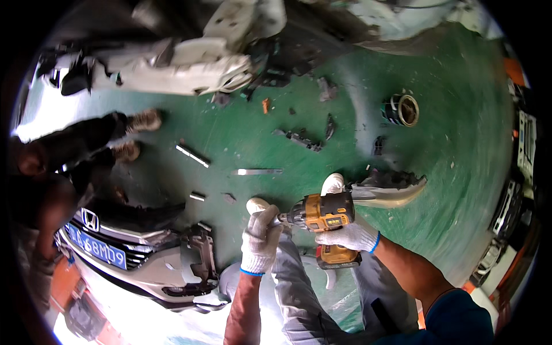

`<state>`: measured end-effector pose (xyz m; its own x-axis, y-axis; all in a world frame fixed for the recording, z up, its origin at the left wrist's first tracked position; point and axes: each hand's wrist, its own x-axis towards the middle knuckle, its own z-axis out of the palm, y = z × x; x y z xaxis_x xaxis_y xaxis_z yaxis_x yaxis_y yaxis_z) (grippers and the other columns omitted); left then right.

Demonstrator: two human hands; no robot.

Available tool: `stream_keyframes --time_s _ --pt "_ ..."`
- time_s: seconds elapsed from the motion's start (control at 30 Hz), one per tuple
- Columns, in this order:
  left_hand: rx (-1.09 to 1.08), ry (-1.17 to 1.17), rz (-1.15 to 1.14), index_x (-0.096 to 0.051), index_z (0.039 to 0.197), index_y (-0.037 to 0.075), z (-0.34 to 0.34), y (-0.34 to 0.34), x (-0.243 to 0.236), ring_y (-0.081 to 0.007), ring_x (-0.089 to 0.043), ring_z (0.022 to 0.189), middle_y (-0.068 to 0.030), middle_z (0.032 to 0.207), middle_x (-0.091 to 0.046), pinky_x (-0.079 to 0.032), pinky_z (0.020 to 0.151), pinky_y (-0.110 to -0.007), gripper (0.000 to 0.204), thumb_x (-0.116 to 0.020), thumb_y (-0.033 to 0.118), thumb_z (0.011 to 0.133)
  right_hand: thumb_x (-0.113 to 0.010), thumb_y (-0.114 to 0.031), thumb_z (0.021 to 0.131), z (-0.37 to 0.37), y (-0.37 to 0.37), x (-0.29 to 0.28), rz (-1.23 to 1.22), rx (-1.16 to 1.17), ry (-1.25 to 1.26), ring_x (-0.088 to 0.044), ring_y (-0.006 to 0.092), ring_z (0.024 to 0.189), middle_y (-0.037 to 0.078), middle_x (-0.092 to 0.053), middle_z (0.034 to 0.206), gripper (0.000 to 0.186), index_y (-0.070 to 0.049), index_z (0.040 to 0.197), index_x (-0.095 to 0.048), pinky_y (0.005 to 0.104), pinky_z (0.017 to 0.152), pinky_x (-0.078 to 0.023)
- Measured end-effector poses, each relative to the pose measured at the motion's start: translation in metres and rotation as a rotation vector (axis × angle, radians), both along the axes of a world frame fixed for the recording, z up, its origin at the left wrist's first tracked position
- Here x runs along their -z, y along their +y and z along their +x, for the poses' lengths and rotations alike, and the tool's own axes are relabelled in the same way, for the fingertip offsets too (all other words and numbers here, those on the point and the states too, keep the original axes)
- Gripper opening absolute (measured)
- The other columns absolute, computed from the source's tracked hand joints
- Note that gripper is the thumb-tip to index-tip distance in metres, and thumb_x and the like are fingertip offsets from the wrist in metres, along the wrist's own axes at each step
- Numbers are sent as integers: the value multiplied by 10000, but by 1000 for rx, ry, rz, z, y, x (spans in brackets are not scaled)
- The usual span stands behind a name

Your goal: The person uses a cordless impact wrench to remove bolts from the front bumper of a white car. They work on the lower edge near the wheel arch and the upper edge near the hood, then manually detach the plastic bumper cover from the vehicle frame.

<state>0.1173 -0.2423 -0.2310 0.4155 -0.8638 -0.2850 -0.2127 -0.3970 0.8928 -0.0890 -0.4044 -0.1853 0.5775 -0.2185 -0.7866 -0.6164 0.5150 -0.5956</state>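
Observation:
A yellow-and-black cordless power tool (326, 211) with a battery (336, 259) at its base hangs over my legs, its nose pointing left. My right hand (348, 236), in a white knit glove with a blue cuff, is closed round its handle. My left hand (260, 236), gloved the same, is closed at the metal socket (280, 218) on the tool's nose; whatever else lies inside those fingers is hidden. Below the tool my white shoes (332, 183) rest on the green floor.
A damaged vehicle body (213, 69) spans the top. Another person's legs (92, 135) are at left, near a detached front bumper (138, 270). A curved bumper piece (391, 192), a round can (401, 109) and several broken fragments (305, 141) lie on the floor (454, 144). Parts line the right edge (506, 207).

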Motion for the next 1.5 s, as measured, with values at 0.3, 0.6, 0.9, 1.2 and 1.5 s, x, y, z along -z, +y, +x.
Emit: stream_keyframes --time_s 0.3,0.6,0.9,1.2,1.5 --pt "329 -626 -178 -614 1284 70 -44 -86 -81 -370 -604 924 -140 1065 -620 -507 781 -510 558 -700 -51 747 -792 -132 865 -60 -37 -66 405 389 -53 -629 151 635 67 -672 819 243 -9 1048 -690 341 587 -575" --pt "574 -459 -295 -635 1211 59 -100 -186 -135 -390 -644 900 -155 1059 -679 -522 780 -511 421 -667 -15 799 -779 -65 873 -132 -53 -104 353 696 -228 -634 143 607 44 -671 763 195 -12 1043 -697 269 539 -498" --pt "253 235 -55 -618 1281 -5 -132 -269 -199 -179 -651 987 -119 1134 -677 -540 894 -328 382 -698 9 908 -814 -9 794 -172 -74 -129 401 1089 -514 -683 158 676 104 -733 886 379 13 1154 -697 273 586 -521" --pt "-22 -645 -193 -625 1296 -21 -121 -493 -235 -292 -688 940 -159 1044 -708 -544 877 -419 621 -827 327 823 -742 39 843 -150 -176 -163 301 1363 -683 -622 173 674 80 -656 841 303 40 1132 -651 339 636 -537" --pt "195 -667 -277 -706 1025 -61 -83 -554 -219 -285 -712 810 -202 922 -744 -543 771 -404 341 -774 237 873 -758 30 832 -106 -280 -167 52 1306 -513 -633 179 650 76 -638 756 226 13 1014 -626 331 630 -539"
